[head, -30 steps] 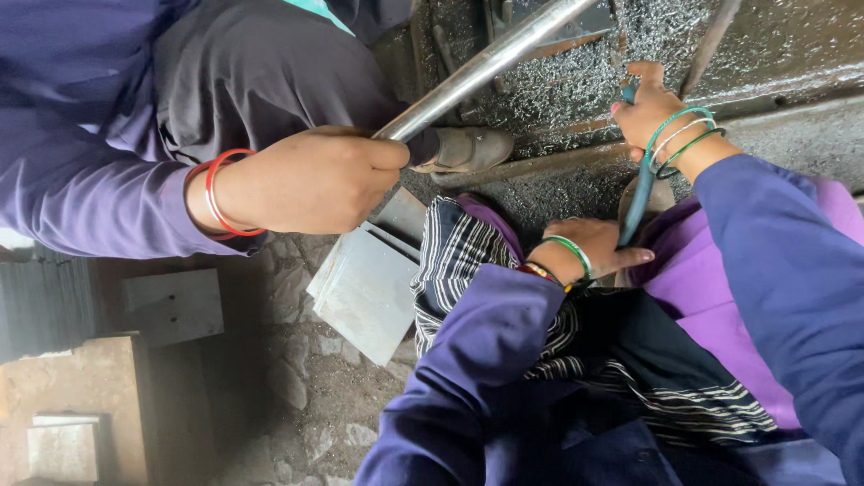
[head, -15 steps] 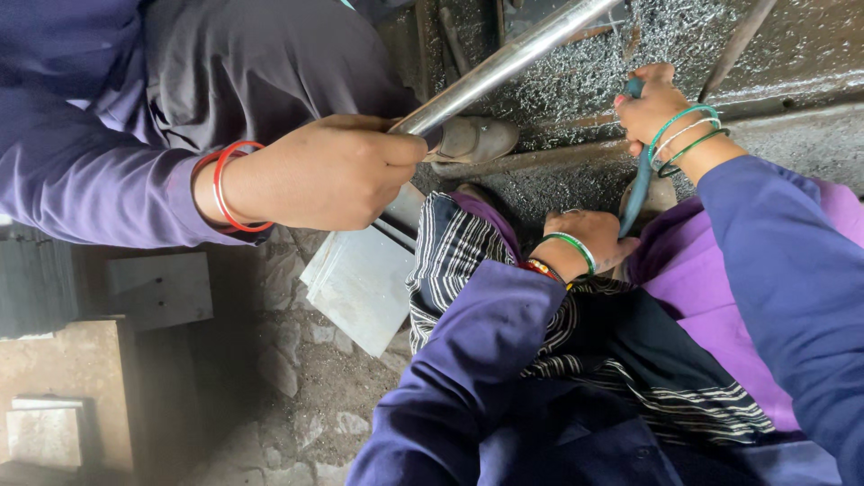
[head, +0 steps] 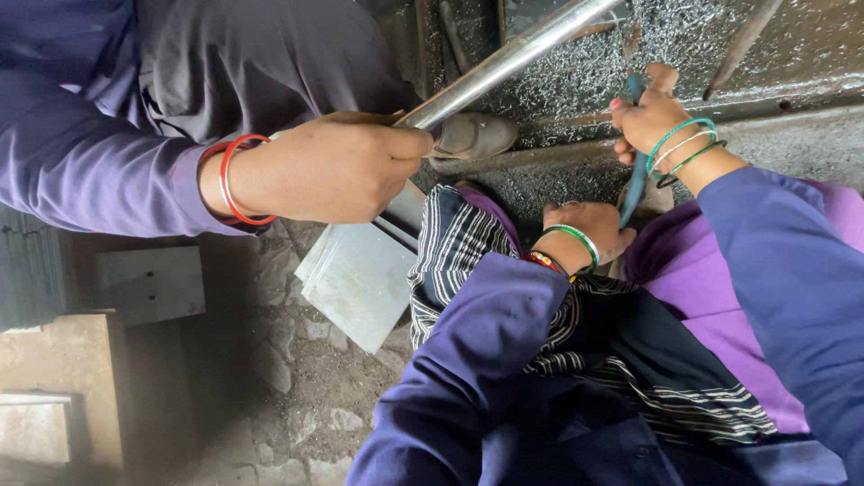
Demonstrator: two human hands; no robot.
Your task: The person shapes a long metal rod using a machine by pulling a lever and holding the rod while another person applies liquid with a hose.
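So both my arms came in from the bottom and right edges of the view, elbows bent. My right hand (head: 650, 115) was up high and further out, fist closed tight, wrist cocked back toward me. My left hand (head: 589, 229) sat lower and closer to my body, knuckles up, fingers curled under, forearm angled up across my lap.

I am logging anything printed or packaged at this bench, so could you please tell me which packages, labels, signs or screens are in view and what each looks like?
None: no package, label, sign or screen shows in the head view.
Nearest candidates, all bare of print:
Flat grey metal plates, stacked below the hand gripping the steel rod.
Grey block, rectangular, at the left.
Tan wooden box, lower left.
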